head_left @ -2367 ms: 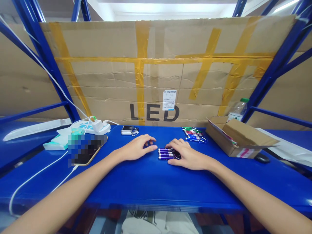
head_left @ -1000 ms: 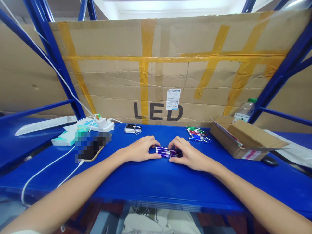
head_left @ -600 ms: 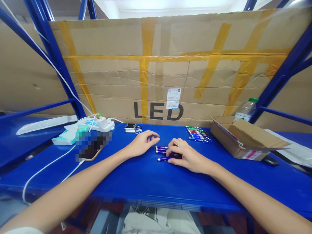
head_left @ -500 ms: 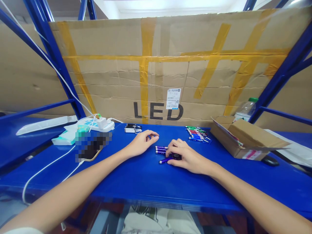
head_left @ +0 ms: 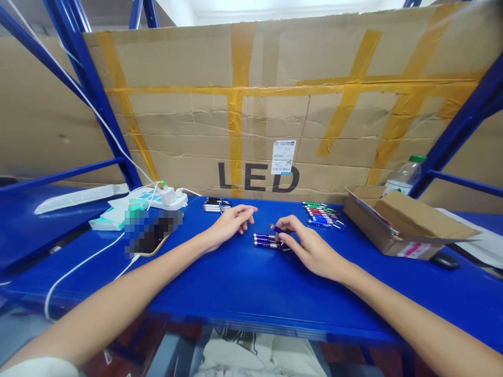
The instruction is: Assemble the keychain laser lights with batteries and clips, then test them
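My right hand (head_left: 310, 246) pinches a small purple penlight (head_left: 276, 229) between thumb and fingertips, its silver end pointing left. Just below it, several more purple penlights (head_left: 265, 241) lie side by side on the blue tabletop (head_left: 236, 288); their right ends are partly behind my fingers. To the left, my left hand (head_left: 231, 225) hovers or rests near the table with loosely bent, spread fingers and nothing in it. Further back on the right is a row of green, red and blue penlights (head_left: 322, 215). Black and silver ones (head_left: 216, 204) lie behind my left hand.
An open cardboard box (head_left: 393, 230) stands at the right, with a green-capped bottle (head_left: 406, 175) behind it and a black object (head_left: 446, 260) beside it. At left are a phone (head_left: 155, 235), white power strip (head_left: 168, 198), cables and a tissue pack (head_left: 108, 217). Large cardboard (head_left: 188, 131) backs the table.
My right hand has lifted the loose purple penlight off the table and moved it up behind the row. My left hand has barely moved; the view shifted slightly.
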Action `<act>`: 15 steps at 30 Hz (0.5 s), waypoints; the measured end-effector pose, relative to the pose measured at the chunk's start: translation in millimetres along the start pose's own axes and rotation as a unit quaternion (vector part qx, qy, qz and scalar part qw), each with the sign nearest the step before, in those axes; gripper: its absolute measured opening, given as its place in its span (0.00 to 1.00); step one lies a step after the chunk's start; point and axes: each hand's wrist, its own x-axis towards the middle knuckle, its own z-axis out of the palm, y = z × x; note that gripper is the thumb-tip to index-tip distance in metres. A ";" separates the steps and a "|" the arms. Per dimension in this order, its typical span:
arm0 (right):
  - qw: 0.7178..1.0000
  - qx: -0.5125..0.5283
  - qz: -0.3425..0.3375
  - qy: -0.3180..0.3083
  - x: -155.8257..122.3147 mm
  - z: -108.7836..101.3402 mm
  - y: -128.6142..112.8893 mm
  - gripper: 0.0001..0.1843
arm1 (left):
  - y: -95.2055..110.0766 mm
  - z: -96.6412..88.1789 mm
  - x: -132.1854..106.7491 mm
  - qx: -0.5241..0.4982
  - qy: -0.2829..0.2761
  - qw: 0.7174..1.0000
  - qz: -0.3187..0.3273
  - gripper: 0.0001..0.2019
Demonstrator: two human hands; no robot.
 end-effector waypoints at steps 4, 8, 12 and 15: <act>0.999 0.022 0.013 0.037 1.0 1.1 -0.8 0.16 | 2.1 0.8 -0.8 -0.035 -0.004 0.999 -0.007 0.28; 0.999 0.023 0.025 0.036 0.5 2.7 0.2 0.17 | 0.7 1.2 -0.4 -0.052 -0.001 0.999 -0.009 0.27; 0.998 0.030 0.040 0.024 -0.3 5.3 4.1 0.19 | -1.8 0.9 0.7 -0.063 0.002 0.998 -0.011 0.28; 0.999 0.017 0.039 0.021 -0.5 5.1 5.6 0.18 | -2.7 -0.1 1.5 -0.039 0.002 0.999 0.004 0.28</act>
